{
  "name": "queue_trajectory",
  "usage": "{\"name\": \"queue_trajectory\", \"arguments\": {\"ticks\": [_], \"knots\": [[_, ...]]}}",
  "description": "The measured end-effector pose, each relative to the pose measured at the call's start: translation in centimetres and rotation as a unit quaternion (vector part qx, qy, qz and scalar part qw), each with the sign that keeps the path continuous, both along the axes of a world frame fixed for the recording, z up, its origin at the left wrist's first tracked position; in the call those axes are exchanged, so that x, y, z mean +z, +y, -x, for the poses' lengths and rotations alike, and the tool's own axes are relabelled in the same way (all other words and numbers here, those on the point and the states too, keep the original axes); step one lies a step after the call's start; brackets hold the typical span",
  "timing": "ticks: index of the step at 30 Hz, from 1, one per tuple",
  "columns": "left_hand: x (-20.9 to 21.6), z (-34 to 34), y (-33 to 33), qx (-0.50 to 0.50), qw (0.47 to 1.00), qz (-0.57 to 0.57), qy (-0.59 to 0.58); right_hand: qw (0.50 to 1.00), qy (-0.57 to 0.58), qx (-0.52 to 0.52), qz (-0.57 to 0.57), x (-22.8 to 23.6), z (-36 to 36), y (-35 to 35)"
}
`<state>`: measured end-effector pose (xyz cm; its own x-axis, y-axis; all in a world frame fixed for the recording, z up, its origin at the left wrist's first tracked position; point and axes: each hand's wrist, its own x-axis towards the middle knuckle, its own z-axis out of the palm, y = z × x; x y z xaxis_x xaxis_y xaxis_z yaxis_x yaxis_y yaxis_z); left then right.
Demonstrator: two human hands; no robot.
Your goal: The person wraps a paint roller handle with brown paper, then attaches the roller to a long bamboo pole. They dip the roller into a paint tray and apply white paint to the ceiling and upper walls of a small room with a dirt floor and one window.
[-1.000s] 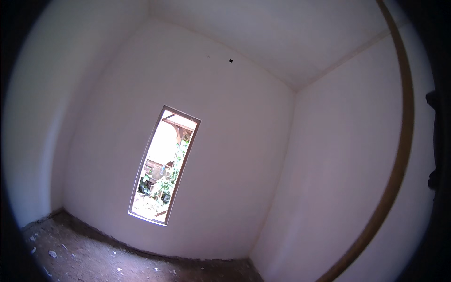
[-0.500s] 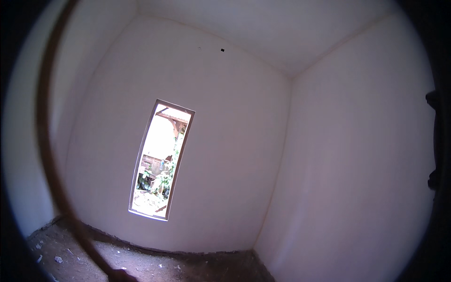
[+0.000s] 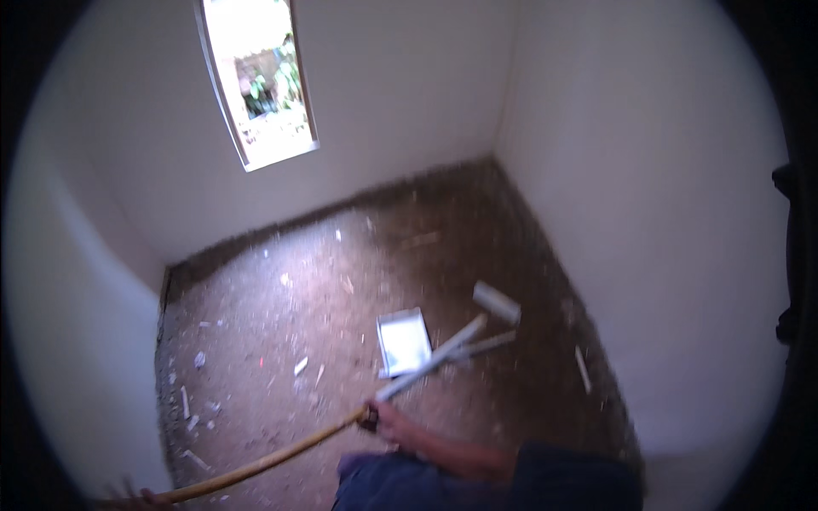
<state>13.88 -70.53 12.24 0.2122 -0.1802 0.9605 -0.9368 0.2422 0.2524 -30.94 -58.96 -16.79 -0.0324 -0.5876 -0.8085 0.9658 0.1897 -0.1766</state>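
Note:
A long-handled paint roller slants across the lower middle, its pole yellowish wood near me and white farther out. At the far end is the blurred white roller head. My right hand is closed round the pole where the wood meets the white part. Low at the left rim, my left hand is at the near end of the pole, its fingers smeared by motion. Beneath the white section lies a shallow paint tray with a bright white inside; the pole covers its near right corner.
White scraps litter the brown dirt floor. A thin stick lies near the tray. A pale strip rests by the right wall. A tall narrow window opens in the far wall.
The view has tipped down from wall and ceiling to the floor. The pole, upright at the left before, now slopes low across the front, with the roller head, tray and my right hand in sight.

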Motion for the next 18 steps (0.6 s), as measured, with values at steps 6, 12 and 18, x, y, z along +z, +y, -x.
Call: {"name": "queue_trajectory", "arguments": {"ticks": [6,12,18], "knots": [[-5.8,-3.8,6.4,-0.055,0.879,-0.333,-0.336,0.979,0.191,-0.057,0.044,3.2,5.1,-0.3],[-9.2,-11.0,9.7,0.005,0.810,-0.504,-0.300,0.933,0.199,-0.205,0.220,8.4,13.5,-0.5],[-13.0,-18.4,14.1,0.035,0.829,-0.531,-0.173,0.776,0.290,-0.259,0.497,21.1,23.6,-2.7]]}}
